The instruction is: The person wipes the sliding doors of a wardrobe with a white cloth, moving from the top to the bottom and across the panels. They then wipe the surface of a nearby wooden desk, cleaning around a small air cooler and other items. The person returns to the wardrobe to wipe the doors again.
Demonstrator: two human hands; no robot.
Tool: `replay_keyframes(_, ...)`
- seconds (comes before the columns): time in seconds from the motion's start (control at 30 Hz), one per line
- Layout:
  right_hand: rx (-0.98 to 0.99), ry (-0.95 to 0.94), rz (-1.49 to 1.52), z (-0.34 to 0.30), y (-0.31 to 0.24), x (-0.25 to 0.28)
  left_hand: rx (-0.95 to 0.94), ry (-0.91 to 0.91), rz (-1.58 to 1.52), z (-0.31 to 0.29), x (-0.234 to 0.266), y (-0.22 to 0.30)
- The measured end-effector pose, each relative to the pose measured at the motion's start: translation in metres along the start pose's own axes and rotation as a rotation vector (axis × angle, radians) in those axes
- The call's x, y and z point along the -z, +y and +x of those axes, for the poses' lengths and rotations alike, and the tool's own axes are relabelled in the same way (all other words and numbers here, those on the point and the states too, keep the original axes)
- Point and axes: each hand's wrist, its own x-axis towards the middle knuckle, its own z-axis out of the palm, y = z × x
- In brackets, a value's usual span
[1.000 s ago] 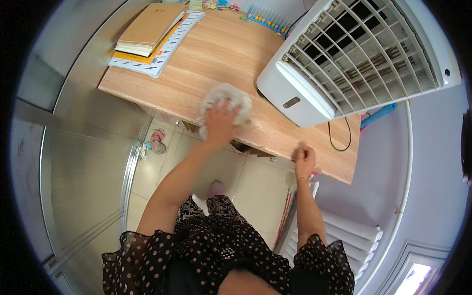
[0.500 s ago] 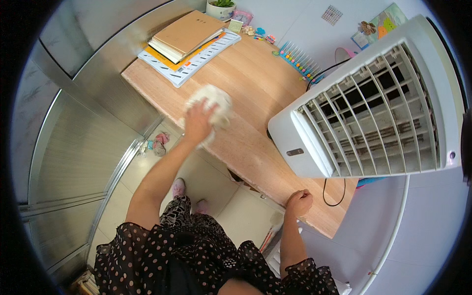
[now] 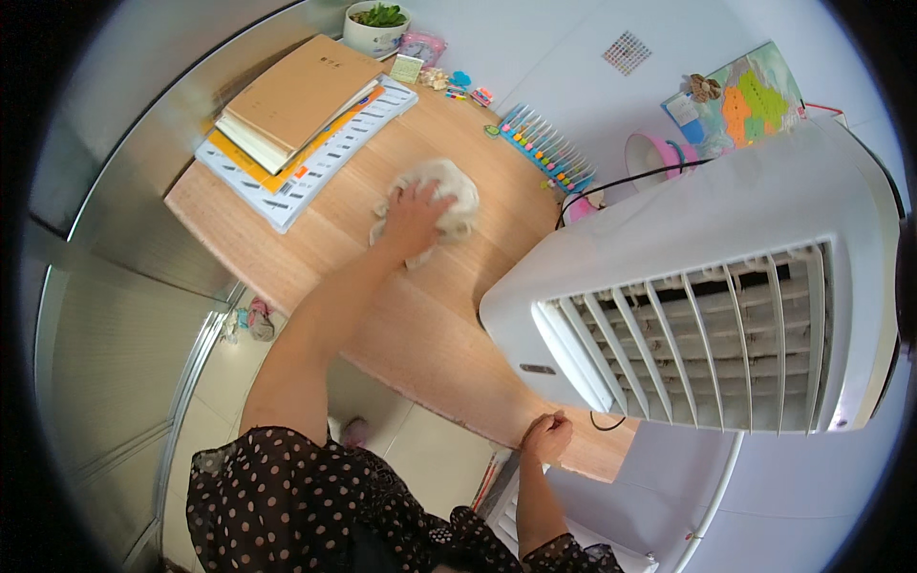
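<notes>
My left hand presses a crumpled cream cloth against the wooden tabletop, its fingers bent over the fabric. The cloth bunches out beyond the fingertips and under the palm. My right hand rests by the table's near edge at the right, curled into a loose fist with nothing visible in it. Just beyond that fist stands a large white air cooler with a slatted front grille. Left of the cloth lies a brown-covered book on a yellow folder and white printed sheets.
A potted plant, a pink clock and small ornaments line the back edge. Farther right stand a blue spiked rack with colored beads and a pink-rimmed cup. A black cable runs behind the cooler. Metal-framed panels flank the table's left.
My left hand has pushed the cloth farther in over the tabletop, away from the near edge. My right fist stays by the table edge. The whole view has shifted.
</notes>
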Motion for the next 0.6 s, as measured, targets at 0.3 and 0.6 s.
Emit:
replay_keyframes(0.3,-0.02,0.004,0.012,-0.001,-0.007,-0.003,-0.051,-0.076,-0.052,0.102,-0.077,0.055)
replay_keyframes(0.6,-0.048,-0.007,-0.008,0.0,-0.01,-0.001,-0.281,-0.252,-0.112,0.005,-0.006,0.037)
